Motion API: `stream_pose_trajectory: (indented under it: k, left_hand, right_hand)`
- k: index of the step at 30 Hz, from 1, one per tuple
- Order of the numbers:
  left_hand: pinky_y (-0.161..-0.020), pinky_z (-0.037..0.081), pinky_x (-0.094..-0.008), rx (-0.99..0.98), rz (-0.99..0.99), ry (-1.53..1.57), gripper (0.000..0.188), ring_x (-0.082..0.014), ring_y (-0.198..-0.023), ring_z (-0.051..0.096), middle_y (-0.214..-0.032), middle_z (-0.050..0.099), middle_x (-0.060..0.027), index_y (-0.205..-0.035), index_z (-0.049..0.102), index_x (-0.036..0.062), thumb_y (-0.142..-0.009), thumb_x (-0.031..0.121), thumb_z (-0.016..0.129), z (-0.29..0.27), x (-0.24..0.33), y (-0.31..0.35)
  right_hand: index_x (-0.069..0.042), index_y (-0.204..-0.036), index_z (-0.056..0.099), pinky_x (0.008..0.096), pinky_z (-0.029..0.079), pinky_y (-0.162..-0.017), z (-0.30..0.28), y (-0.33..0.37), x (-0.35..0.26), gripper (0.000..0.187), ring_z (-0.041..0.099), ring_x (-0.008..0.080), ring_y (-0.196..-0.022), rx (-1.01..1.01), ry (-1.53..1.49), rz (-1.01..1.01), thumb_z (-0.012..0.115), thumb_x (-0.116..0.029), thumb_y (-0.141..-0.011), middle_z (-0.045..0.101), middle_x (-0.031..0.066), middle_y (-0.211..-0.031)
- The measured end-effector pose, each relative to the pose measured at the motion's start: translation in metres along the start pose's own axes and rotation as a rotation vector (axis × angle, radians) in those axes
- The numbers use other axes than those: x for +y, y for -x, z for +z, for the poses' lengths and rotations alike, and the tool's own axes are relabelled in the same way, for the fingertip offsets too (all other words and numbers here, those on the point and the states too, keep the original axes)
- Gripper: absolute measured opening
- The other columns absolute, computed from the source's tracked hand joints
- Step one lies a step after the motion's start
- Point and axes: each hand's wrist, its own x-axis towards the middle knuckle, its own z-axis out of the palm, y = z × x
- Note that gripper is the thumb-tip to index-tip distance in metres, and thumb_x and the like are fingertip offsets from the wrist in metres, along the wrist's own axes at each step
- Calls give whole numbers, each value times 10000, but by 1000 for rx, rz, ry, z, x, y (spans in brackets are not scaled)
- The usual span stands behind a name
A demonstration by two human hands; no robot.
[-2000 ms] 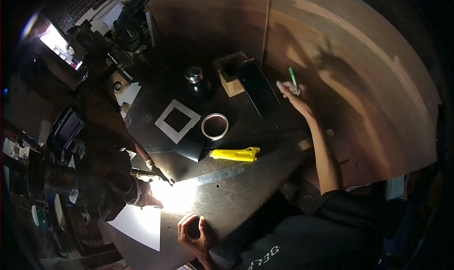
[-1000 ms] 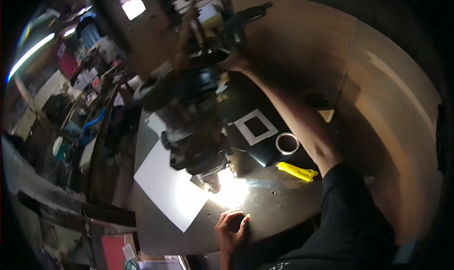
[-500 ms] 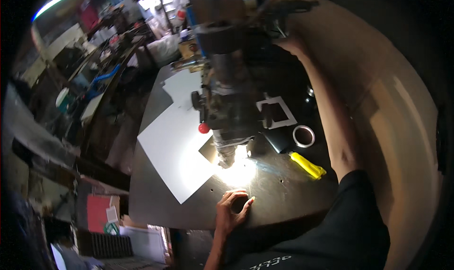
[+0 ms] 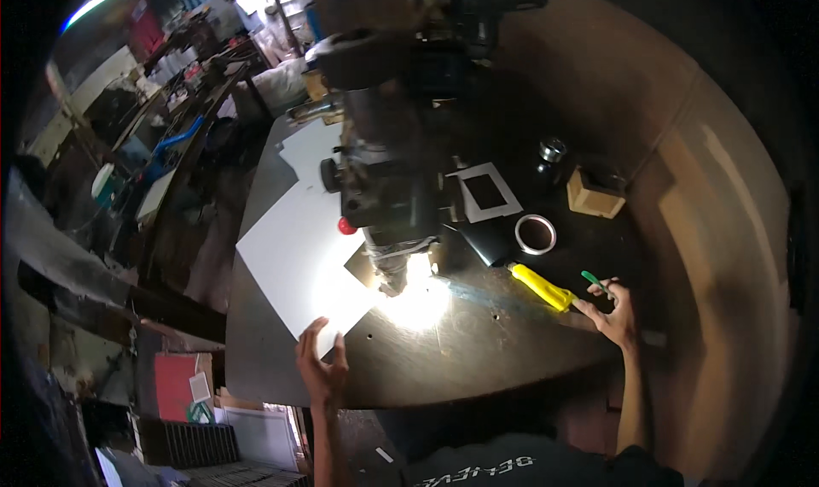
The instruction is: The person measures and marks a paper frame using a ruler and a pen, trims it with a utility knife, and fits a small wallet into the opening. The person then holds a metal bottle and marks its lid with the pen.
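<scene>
My left hand (image 4: 322,367) is at the near corner of a large white sheet (image 4: 294,244), its thumb and fingers apart and nothing between them. Whether the fingertips touch the sheet I cannot tell. On the right, my right hand (image 4: 616,318) has a slim green stick-shaped thing (image 4: 592,279) in its fingers; its exact kind is unclear. Those fingers are beside the end of a yellow handle (image 4: 542,288) lying on the dark table (image 4: 461,363). A dark upright machine (image 4: 388,180) with a red knob (image 4: 347,226) stands over the sheet, brightly lit at its lower end.
Right of the machine lie a white square frame (image 4: 503,205), a silver ring (image 4: 536,234) and a flat black piece (image 4: 485,246). Farther right are a small metal part (image 4: 553,150) and a wooden block (image 4: 595,198). A tan curved wall (image 4: 682,256) borders the table's right side.
My right hand has come back from the machine's far right side to the yellow handle, now with the green stick. My left hand has moved left from below the lamp to the sheet's corner.
</scene>
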Motion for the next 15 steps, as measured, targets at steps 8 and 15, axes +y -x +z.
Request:
stream_pose_trajectory:
  k: [8,15]
  left_hand:
    - [-1163,27,-674,-361,-275,-409,511,-312,-1473,369,-1555,442,-163,-1447,515,127,-992,359,538,-2,19,16]
    - [-1155,57,-693,-417,-236,-526,566,-289,-1479,352,-1579,396,-171,-1489,463,118,-992,377,539,12,70,51]
  right_hand:
    - [-35,-1001,637,404,479,-865,51,-18,-31,379,617,276,-935,148,87,-286,845,-288,-809,604,119,-984]
    - [-31,-1024,658,497,401,-1103,61,-18,-28,430,629,284,-988,66,281,-183,877,-290,-759,626,107,-1003]
